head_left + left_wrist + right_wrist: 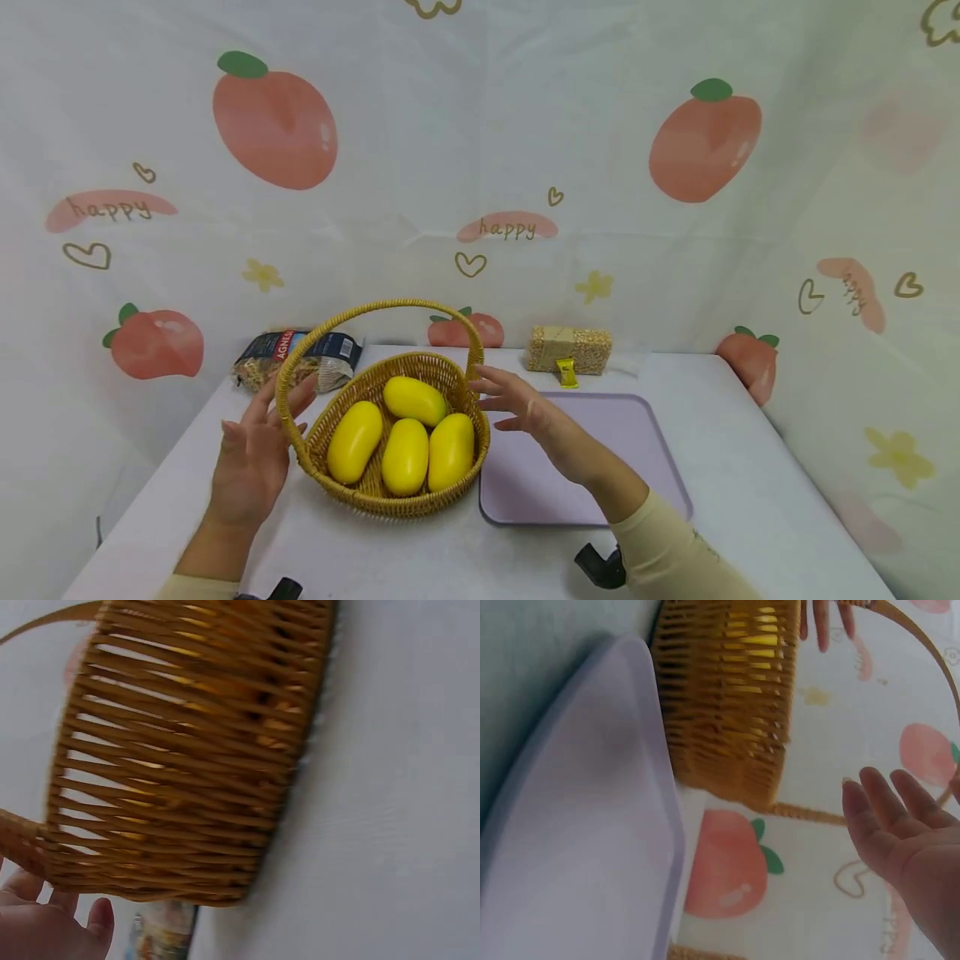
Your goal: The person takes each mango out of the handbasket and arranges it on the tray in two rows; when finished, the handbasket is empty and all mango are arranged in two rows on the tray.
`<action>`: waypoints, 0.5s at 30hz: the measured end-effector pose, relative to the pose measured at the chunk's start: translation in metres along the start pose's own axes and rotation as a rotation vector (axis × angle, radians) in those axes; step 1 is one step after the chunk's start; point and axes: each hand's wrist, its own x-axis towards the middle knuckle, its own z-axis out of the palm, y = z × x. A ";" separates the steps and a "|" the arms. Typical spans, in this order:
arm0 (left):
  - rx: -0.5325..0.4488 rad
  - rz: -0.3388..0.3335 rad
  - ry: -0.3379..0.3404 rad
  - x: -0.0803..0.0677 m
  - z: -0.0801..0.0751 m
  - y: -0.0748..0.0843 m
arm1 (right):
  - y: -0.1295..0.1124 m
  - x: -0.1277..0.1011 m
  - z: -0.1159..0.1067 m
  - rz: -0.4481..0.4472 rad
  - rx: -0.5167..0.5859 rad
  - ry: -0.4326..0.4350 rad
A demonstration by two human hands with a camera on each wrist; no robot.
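A wicker basket point(397, 505) with a tall arched handle point(390, 304) stands on the table, holding several smooth yellow mangoes point(406, 457). My left hand point(251, 467) is at the basket's left side, fingers extended by the foot of the handle. In the left wrist view, its fingertips lie right at the edge of the woven wall point(172, 765). On the opposite side, my right hand point(536, 417) reaches toward the handle's right foot with fingers spread. The right wrist view shows that hand point(919, 855) palm up, with nothing in it.
A pale purple tray point(585, 458) lies right of the basket, close beside it. Behind stand a bag of pasta point(337, 358) at left and a packed block of grains point(588, 350) with a small yellow packet point(567, 373) in front. A printed curtain point(480, 125) backs the table.
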 end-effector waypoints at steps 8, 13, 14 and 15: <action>-0.122 -0.061 -0.040 -0.007 -0.005 -0.035 | 0.016 0.016 0.024 0.057 0.031 -0.067; -0.147 -0.057 -0.015 -0.012 -0.003 -0.044 | 0.025 0.025 0.037 0.107 0.032 -0.094; -0.149 -0.077 0.003 -0.012 -0.003 -0.045 | 0.027 0.028 0.039 0.112 0.039 -0.094; -0.153 -0.102 0.023 -0.013 -0.002 -0.045 | 0.028 0.030 0.041 0.119 0.052 -0.093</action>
